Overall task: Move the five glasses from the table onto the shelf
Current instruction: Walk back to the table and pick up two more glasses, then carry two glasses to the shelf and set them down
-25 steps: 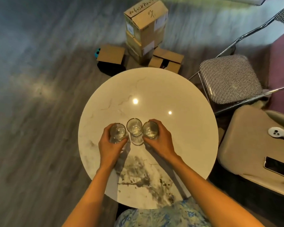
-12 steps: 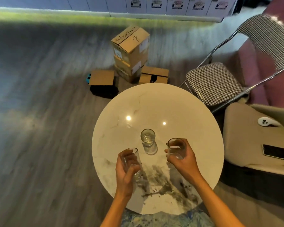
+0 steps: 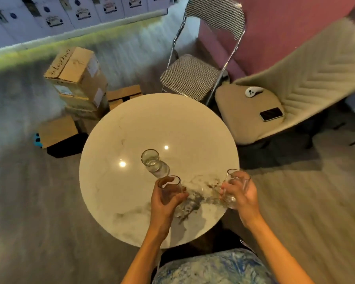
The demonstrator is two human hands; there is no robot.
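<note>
Left hand [image 3: 164,202] is wrapped round the first glass [image 3: 172,186], held over the tabletop [image 3: 131,130] near its front edge; right hand [image 3: 243,194] grips the second glass [image 3: 231,199] at the tabletop's right rim; third glass [image 3: 154,163] stands mid-tabletop, just beyond the left hand.

Grey wood floor [image 3: 29,201], stacked cardboard boxes [image 3: 76,78] far left, houndstooth folding chair [image 3: 190,75] far right, beige padded seat [image 3: 316,64] right, bearing phone [image 3: 271,114] and white controller [image 3: 253,91]
</note>
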